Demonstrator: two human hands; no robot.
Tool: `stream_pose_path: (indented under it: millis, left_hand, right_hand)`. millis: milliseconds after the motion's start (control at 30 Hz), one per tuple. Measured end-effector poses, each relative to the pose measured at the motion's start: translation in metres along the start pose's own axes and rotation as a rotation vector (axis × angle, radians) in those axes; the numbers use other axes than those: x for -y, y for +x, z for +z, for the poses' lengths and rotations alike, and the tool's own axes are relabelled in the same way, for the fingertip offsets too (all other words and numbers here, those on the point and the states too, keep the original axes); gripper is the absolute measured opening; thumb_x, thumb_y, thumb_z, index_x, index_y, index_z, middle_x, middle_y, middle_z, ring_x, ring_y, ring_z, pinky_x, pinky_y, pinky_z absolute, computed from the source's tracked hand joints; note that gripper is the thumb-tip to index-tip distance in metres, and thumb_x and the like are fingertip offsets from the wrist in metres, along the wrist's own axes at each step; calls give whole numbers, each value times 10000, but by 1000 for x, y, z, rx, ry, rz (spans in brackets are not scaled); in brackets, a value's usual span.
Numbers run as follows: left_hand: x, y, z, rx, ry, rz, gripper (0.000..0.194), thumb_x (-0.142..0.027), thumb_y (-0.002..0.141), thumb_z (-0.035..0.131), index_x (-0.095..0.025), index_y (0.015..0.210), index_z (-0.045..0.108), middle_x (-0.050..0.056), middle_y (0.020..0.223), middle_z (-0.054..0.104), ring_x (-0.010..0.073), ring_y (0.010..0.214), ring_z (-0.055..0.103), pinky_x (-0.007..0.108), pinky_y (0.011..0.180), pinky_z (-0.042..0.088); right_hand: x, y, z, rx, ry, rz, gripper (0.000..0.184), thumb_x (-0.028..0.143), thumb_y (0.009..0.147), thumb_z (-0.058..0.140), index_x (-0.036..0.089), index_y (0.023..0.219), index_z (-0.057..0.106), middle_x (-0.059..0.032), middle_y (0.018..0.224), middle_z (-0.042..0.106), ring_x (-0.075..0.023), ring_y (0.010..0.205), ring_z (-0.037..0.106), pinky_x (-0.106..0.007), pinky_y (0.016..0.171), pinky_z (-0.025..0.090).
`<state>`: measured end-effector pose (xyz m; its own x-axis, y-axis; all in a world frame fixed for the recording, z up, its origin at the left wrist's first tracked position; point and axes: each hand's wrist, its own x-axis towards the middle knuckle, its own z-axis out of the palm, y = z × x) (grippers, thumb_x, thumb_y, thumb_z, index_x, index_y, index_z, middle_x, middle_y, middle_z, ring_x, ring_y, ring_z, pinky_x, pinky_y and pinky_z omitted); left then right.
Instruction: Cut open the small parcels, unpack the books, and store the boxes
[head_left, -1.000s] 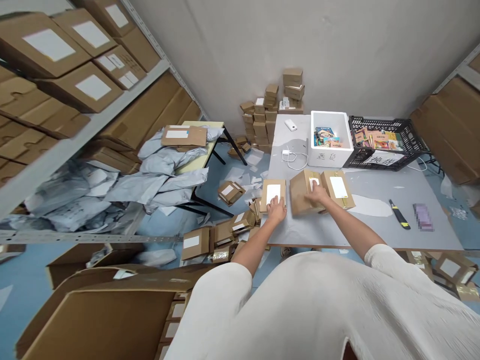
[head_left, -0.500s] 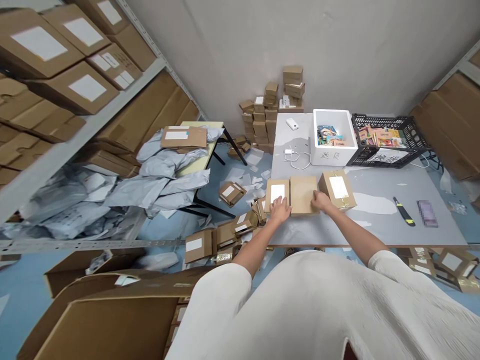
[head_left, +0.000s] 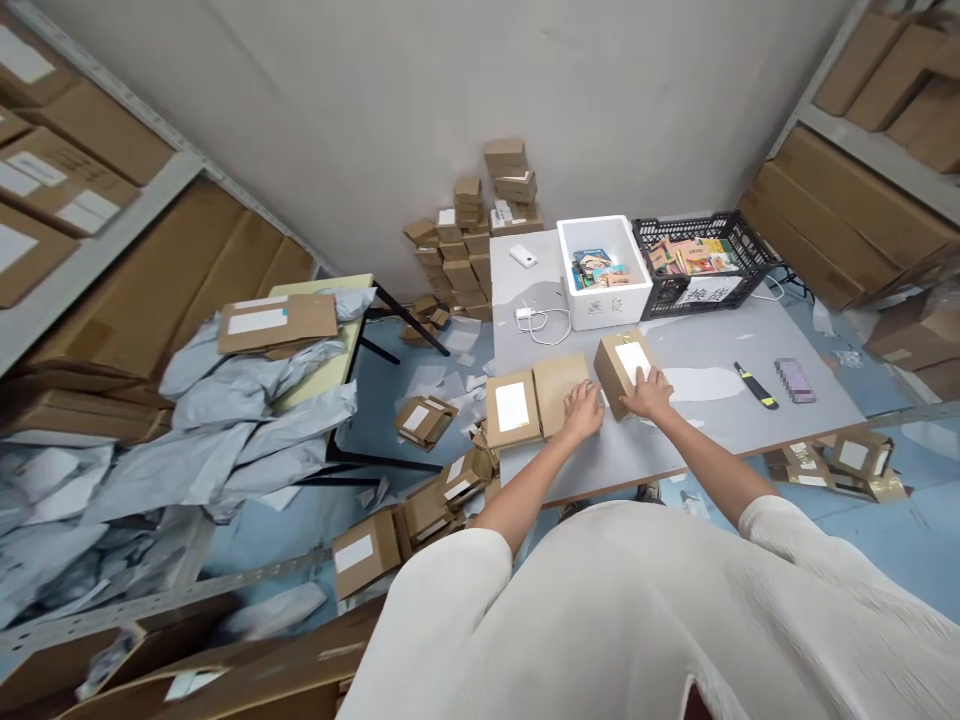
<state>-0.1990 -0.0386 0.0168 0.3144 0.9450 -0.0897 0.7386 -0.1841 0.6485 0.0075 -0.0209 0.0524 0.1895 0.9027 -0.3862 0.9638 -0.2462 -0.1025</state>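
Three brown cardboard boxes stand in a row at the near left of the grey table. On the left is a box with a white label [head_left: 513,408]. Against it sits a plain-topped middle box [head_left: 553,388]. My left hand [head_left: 583,410] rests on the right part of that middle box, fingers apart and slightly bent. My right hand [head_left: 648,392] holds the near right part of the right-hand box [head_left: 613,372], its fingers over the top and partly across the white label. A narrow gap separates this box from the middle one.
Behind the boxes stand a white foam bin [head_left: 607,305] and a black crate [head_left: 705,292] holding colourful packets. A utility knife [head_left: 756,386] and a blurred purple object [head_left: 795,381] lie to the right. Left are grey mailing bags [head_left: 262,420] and floor boxes [head_left: 367,550].
My left hand has gone from the left box to the middle box. My right hand has left the middle box and taken the right-hand box. The view has swung right.
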Motion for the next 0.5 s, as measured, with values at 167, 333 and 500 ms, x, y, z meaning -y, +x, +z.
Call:
stream_pose_path:
  millis: [167, 333, 500]
  left_hand:
    - [-36, 25, 41, 83, -33, 37, 610, -267, 1009, 572, -238, 1613, 493, 173, 1664, 478, 362, 1548, 445, 570, 1267, 375]
    - [-69, 43, 81, 98, -31, -32, 658, -314, 1029, 563, -218, 1663, 416, 190, 1665, 471, 370, 1534, 458, 559, 1250, 402]
    - [-101, 40, 104, 32, 65, -98, 664, -322, 1037, 539, -230, 1680, 400, 192, 1690, 436, 391, 1519, 448, 573, 1242, 385]
  right_hand:
    - [-42, 26, -15, 1, 127, -54, 962, 635, 937, 658, 232, 1724, 280, -237, 1739, 327, -428, 1608, 295, -601, 1178, 422]
    - [-98, 59, -26, 85, 306, -137, 832, 635, 927, 643, 205, 1611, 445, -183, 1562, 576, -349, 1364, 590, -409, 1071, 507]
    - [-139, 74, -19, 99, 464, -201, 828, 564, 953, 625, 159, 1652, 448, -164, 1500, 666, -314, 1331, 638, -364, 1076, 505]
